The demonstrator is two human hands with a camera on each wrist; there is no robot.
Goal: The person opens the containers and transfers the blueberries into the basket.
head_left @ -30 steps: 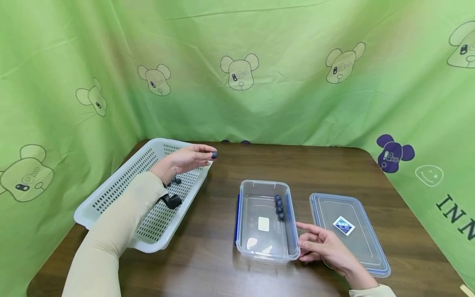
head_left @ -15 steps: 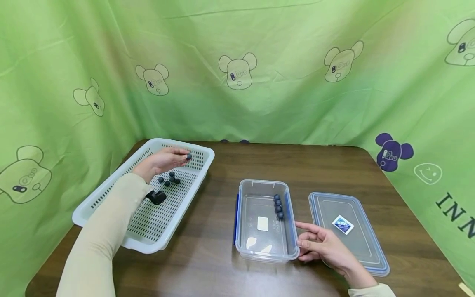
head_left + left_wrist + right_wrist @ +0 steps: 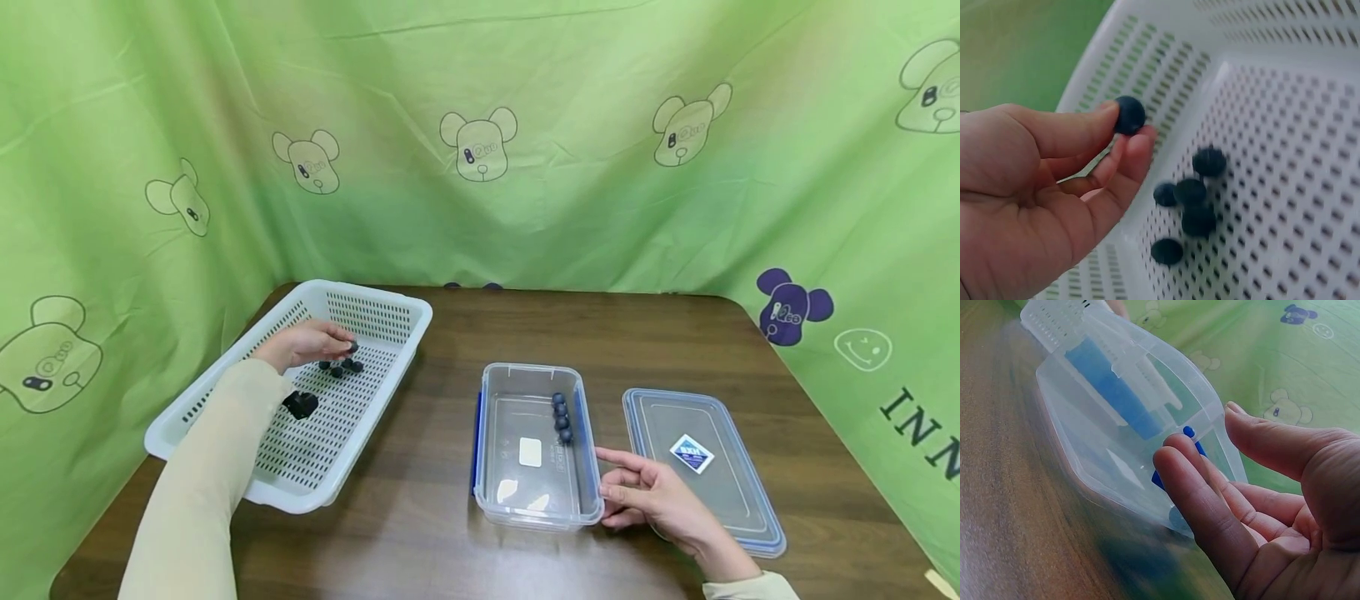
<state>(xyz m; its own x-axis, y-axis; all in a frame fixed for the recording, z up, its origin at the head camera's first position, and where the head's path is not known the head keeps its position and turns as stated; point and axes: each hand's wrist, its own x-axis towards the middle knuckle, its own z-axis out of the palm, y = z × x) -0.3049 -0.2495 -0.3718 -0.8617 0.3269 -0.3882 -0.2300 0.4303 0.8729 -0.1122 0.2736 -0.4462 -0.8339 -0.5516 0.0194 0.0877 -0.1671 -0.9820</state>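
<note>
The left hand (image 3: pixel 303 343) is inside the white basket (image 3: pixel 360 450), pinching a small dark blue ball (image 3: pixel 353 346) between thumb and fingers. In the left wrist view, the left hand (image 3: pixel 1054 181) holds this ball (image 3: pixel 1130 115) above the basket floor, where several like balls (image 3: pixel 1190 191) lie close together. The right hand (image 3: pixel 652 500) touches the right side of a clear plastic box (image 3: pixel 517 521). Four... several balls (image 3: pixel 561 422) lie in a row along that side within it. In the right wrist view, the right hand (image 3: pixel 1272 506) has its fingers extended beside the box (image 3: pixel 1104 469).
A clear lid (image 3: pixel 738 479) with a blue edge lies on the brown table (image 3: pixel 517 325), right of the box. Green printed cloth (image 3: pixel 570 225) hangs behind and at both sides. A black object (image 3: pixel 302 405) is at the left wrist.
The left hand has moved left and toward the near side, carrying its ball from over the basket's right rim to just above the other balls. The right hand and the box have not visibly moved.
</note>
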